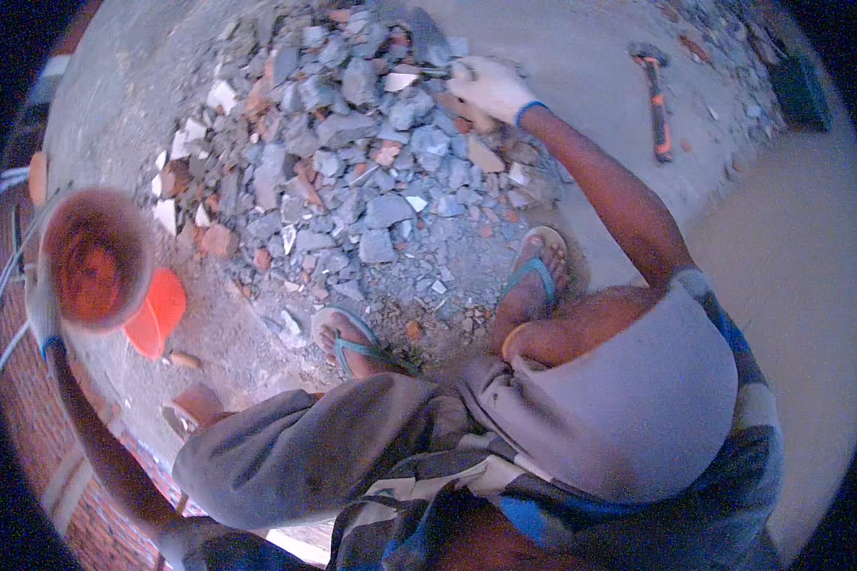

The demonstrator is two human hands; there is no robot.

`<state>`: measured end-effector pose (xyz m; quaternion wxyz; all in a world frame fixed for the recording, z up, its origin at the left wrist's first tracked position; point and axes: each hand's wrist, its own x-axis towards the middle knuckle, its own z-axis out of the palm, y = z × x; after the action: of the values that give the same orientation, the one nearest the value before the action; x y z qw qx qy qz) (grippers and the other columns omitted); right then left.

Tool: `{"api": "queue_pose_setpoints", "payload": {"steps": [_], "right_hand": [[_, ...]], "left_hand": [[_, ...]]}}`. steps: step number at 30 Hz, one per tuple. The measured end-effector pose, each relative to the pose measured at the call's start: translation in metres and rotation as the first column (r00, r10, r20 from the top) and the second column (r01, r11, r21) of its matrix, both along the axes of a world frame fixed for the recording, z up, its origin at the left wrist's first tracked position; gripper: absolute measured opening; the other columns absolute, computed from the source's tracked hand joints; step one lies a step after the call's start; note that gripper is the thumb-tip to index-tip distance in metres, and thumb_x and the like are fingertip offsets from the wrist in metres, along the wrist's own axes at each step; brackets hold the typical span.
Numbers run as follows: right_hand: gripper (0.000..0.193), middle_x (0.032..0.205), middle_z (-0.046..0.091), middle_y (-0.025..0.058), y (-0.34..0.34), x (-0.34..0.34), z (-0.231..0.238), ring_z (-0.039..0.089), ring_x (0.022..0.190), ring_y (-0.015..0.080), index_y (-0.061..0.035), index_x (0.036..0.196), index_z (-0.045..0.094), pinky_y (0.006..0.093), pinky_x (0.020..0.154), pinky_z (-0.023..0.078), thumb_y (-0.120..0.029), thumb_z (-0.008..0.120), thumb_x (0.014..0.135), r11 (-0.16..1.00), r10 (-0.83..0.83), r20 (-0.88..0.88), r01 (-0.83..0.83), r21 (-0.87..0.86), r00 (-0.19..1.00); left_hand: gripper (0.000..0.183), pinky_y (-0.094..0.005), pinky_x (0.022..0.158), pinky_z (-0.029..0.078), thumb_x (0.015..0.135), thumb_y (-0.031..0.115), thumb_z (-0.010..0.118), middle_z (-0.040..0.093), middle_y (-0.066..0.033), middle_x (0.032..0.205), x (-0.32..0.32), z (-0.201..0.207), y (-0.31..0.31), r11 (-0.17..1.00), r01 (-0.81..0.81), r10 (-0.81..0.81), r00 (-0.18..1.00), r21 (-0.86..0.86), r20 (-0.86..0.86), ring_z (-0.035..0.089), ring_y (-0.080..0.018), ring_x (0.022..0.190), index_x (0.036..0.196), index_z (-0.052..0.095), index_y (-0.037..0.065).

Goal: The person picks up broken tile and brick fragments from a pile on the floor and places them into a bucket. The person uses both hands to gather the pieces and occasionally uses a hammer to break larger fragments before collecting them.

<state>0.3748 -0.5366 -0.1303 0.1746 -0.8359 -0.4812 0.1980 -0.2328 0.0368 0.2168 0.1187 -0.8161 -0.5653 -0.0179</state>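
Observation:
My left hand (42, 309), in a white glove, is out at the left and grips the side of a round bucket (95, 257), which is tilted so that its dusty reddish inside shows. The bucket is smeared by motion. Far ahead, my gloved right hand (493, 88) is closed around the handle of a small hand tool with a flat grey blade (430, 40), at the right edge of a heap of broken concrete and brick rubble (352, 133). White tile shards lie among the grey lumps. The tool's exact kind is blurred.
A bright orange plastic container (157, 312) lies on the ground beside the bucket. At the far right rests a hammer (655, 100) with an orange and black handle. A dark green container (798, 90) stands beyond it. My sandaled feet (533, 271) border the heap's near side.

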Motion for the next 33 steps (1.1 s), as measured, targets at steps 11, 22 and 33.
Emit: {"api": "queue_pose_setpoints", "payload": {"steps": [11, 22, 33], "right_hand": [[0.059, 0.127, 0.066, 0.0314, -0.16, 0.07, 0.005, 0.063, 0.121, 0.0483, -0.0026, 0.137, 0.057, 0.0538, 0.103, 0.05, -0.047, 0.057, 0.099, 0.809, -0.586, 0.04, 0.587, -0.024, 0.809], [0.054, 0.119, 0.068, 0.0312, -0.296, 0.032, 0.026, 0.064, 0.114, 0.0512, -0.0093, 0.148, 0.045, 0.0562, 0.095, 0.051, -0.034, 0.059, 0.102, 0.759, -0.533, 0.126, 0.538, -0.367, 0.837], [0.055, 0.127, 0.066, 0.0287, -0.175, -0.059, 0.032, 0.062, 0.121, 0.0483, -0.0072, 0.151, 0.044, 0.0519, 0.1, 0.05, -0.021, 0.061, 0.1, 0.981, -0.191, -0.206, 0.178, -0.081, 0.96]], "left_hand": [[0.039, -0.0313, 0.103, 0.052, 0.107, 0.02, 0.059, 0.071, -0.0143, 0.128, 0.243, -0.088, -0.053, 0.616, 0.509, -0.041, 0.782, -0.601, 0.621, 0.068, -0.023, 0.114, 0.135, 0.066, -0.005], [0.044, -0.0318, 0.087, 0.057, 0.102, 0.032, 0.064, 0.077, -0.0109, 0.106, 0.302, -0.13, -0.181, 0.591, 0.359, -0.324, 0.926, -0.722, 0.195, 0.072, -0.0195, 0.095, 0.122, 0.074, -0.005], [0.048, -0.0324, 0.084, 0.055, 0.101, 0.043, 0.06, 0.076, -0.0078, 0.098, 0.278, -0.186, -0.241, 0.682, 0.315, -0.367, 0.928, -0.66, 0.064, 0.069, -0.0181, 0.089, 0.111, 0.074, -0.002]]}}
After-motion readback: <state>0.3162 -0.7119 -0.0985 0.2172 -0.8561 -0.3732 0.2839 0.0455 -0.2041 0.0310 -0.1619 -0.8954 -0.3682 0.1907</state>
